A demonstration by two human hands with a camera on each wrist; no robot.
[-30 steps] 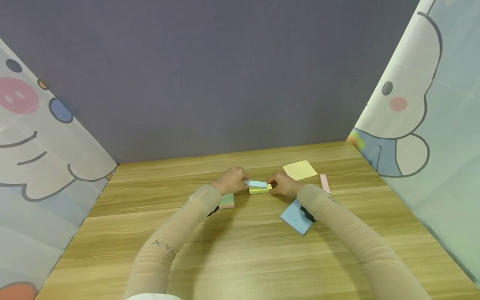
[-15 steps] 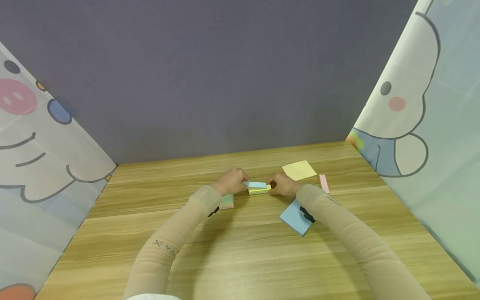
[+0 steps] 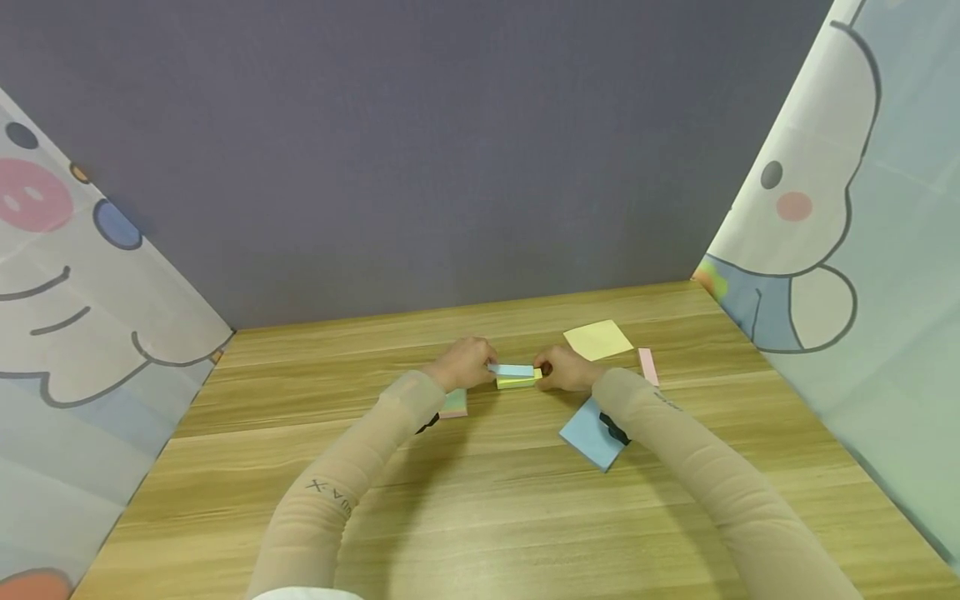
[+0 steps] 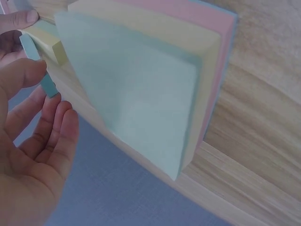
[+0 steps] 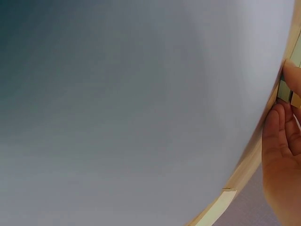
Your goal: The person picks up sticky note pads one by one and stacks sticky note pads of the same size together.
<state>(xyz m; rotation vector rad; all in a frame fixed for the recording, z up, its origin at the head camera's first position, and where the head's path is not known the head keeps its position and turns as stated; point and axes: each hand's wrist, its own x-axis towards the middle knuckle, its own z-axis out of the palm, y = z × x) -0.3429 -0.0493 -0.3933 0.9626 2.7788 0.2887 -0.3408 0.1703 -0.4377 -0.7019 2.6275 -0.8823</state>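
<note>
Where a blue strip (image 3: 513, 370) separates the hands (image 3: 461, 364) (image 3: 567, 369), the left (image 4: 35, 160) pinches it, the right (image 5: 282, 155) a yellow-green pad (image 3: 517, 383).

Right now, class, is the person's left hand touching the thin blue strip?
Touching: the left wrist view shows the left hand pinching the blue strip between thumb and fingers.

Wood-grain table (image 3: 510, 525) before grey backdrop (image 3: 465, 158), between cartoon-patterned panels (image 3: 907, 308).

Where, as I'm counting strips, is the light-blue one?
In the head view, the light-blue strip is just right of centre, pinched by the left hand near the yellow pad, the right hand by its other end.
</note>
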